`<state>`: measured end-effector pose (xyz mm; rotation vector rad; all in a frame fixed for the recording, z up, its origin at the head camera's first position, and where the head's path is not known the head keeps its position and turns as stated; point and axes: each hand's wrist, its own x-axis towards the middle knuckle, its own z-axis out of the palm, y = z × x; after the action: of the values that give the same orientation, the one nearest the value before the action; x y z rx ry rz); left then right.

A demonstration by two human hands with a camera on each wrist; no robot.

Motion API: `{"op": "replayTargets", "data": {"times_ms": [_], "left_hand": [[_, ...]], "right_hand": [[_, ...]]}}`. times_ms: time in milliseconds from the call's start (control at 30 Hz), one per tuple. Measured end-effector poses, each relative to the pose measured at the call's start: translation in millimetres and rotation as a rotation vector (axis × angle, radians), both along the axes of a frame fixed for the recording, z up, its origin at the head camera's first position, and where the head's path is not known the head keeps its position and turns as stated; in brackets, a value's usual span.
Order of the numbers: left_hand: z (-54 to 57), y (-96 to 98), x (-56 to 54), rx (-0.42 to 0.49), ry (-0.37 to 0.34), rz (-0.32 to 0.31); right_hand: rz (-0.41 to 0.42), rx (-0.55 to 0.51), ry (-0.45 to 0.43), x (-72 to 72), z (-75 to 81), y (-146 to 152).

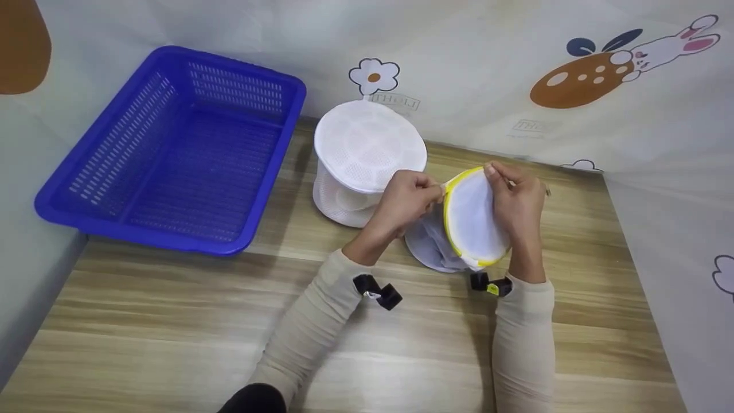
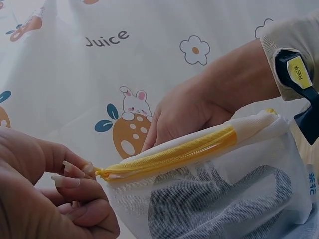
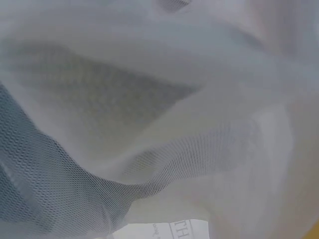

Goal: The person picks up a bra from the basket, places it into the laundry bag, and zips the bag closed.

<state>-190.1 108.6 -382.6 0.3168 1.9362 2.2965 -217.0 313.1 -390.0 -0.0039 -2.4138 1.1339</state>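
Note:
A white mesh laundry bag [image 1: 475, 215] with a yellow zipper [image 2: 174, 160] around its top stands tilted between the two hands. My left hand [image 1: 404, 198] pinches the end of the zipper at the bag's left edge; the fingertips and the small yellow tip show in the left wrist view. At the far right of the rim, my right hand [image 1: 518, 198] grips the bag's top edge between thumb and fingers, its fingertips partly hidden. Grey mesh shows through the bag's side [image 2: 219, 194]. Blurred mesh [image 3: 75, 199] fills the right wrist view, where no hand can be made out.
Left of the hands stands another white round mesh laundry bag [image 1: 370, 143], upright with a flat top. A blue plastic basket [image 1: 246, 229] sits at the left of the wooden table [image 1: 401, 355]. A printed sheet [image 1: 470, 69] hangs behind.

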Motion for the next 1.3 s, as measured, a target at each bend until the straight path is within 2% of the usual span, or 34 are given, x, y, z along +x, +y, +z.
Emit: {"op": "replayTargets", "data": {"times_ms": [400, 567, 667, 900, 1000, 1133, 1300], "left_hand": [[-0.9, -0.5, 0.0, 0.031, -0.009, -0.023], [-2.1, -1.8, -1.1, 0.035, -0.011, -0.01], [-2.4, -2.9, -1.8, 0.036, -0.023, -0.005], [-2.0, -3.3, -3.0, 0.023, -0.038, 0.012], [-3.3, -2.6, -4.1, 0.017, -0.029, 0.03], [-3.7, -2.2, -5.0, 0.02, -0.02, 0.055], [-2.8, -1.9, -4.5, 0.029, -0.006, 0.034]], "right_hand": [[-0.075, 0.022, -0.013, 1.0, 1.6, -1], [-0.033, 0.001, -0.034, 2.2, 0.9, -2], [0.064, 0.05, 0.009, 4.1, 1.0, -2], [0.413, 0.197, 0.265, 8.5, 5.9, -13], [0.532, 0.265, 0.332, 9.3, 7.8, -17], [0.639, 0.298, 0.355, 7.6, 7.6, -19], [0.68, 0.267, 0.302, 4.0, 3.1, -17]]}}
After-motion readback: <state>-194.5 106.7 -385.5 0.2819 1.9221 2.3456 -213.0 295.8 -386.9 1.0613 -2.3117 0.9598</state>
